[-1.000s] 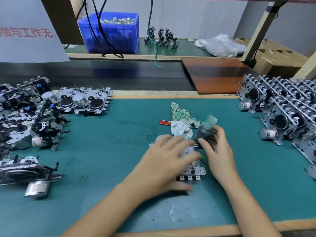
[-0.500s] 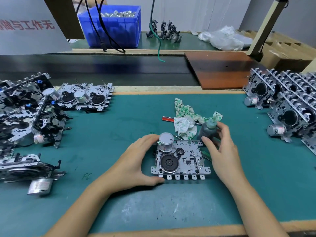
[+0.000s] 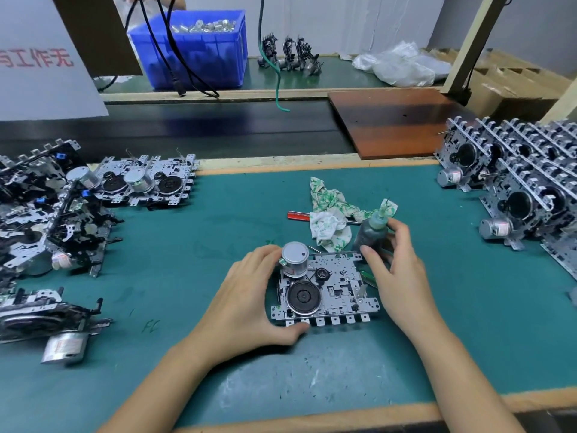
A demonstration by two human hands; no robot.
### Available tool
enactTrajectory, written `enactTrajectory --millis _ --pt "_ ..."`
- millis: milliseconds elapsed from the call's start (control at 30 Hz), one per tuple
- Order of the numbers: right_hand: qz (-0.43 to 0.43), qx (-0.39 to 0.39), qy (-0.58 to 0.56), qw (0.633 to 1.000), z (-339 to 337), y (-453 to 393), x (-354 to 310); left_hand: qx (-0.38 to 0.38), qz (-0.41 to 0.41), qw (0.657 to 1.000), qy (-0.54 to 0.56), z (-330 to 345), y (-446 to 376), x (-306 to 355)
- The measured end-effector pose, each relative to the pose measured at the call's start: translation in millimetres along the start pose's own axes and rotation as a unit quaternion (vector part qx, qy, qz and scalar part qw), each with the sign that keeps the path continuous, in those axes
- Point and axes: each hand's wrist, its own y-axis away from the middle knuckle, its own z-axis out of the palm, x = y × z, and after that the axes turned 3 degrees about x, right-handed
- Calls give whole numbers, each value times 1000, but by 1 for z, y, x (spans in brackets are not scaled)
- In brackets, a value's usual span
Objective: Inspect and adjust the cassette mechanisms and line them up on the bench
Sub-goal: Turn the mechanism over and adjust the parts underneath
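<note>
A metal cassette mechanism [image 3: 331, 292] with a silver motor and a black flywheel lies flat on the green mat in front of me. My left hand [image 3: 249, 301] cups its left edge, thumb at the near corner and fingers by the motor. My right hand [image 3: 396, 267] rests along its right side while its fingers grip a small dark bottle [image 3: 371, 234] standing just behind the mechanism. Two mechanisms [image 3: 146, 182] lie flat at the back left. Upright mechanisms stand in rows [image 3: 515, 182] at the right.
A pile of mechanisms [image 3: 40, 220] fills the left side, one [image 3: 46, 320] lying near the front. A green-patterned rag [image 3: 331, 217] and a red-handled tool [image 3: 298, 215] lie behind the bottle. A blue bin [image 3: 193, 51], cables and a brown board [image 3: 393, 120] sit beyond the dark belt.
My left hand lay flat over the mechanism a second ago; it has slid off to the left edge, uncovering the motor and flywheel. My right hand has stayed on the bottle.
</note>
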Motion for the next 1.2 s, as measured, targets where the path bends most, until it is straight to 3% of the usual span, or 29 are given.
enactTrajectory --millis 167,233,300,333,400,467,500,567,667,767,1200 --pt "9 5 -37 999 0 0 0 -30 10 999 27 -4 1 -6" --pt "-17 90 -79 993 -3 2 -7 -35 -2 999 40 -6 2 -8" --pt "-111 203 -75 970 -8 7 -18 -42 -5 998 49 -10 3 -10" --pt "-157 218 -73 960 -12 11 -22 -45 -5 998 52 -12 4 -11" --pt "-210 118 -51 969 -17 17 -29 -57 -3 996 65 -17 6 -14" --pt "-226 -93 70 967 -21 22 -35 -64 -2 995 72 -20 7 -15" --pt "-233 -188 150 942 -22 22 -36 -63 -4 995 71 -20 7 -15" --pt "-256 -287 274 882 -21 20 -38 -66 -8 995 73 -20 7 -16" --pt "-283 -308 363 833 -15 14 -43 -72 -3 995 69 -20 7 -17" --pt "-296 -298 405 812 -8 9 -49 -70 -3 995 69 -19 8 -18" --pt "-261 -308 391 827 -6 10 -66 -77 -18 986 144 -23 14 -15"
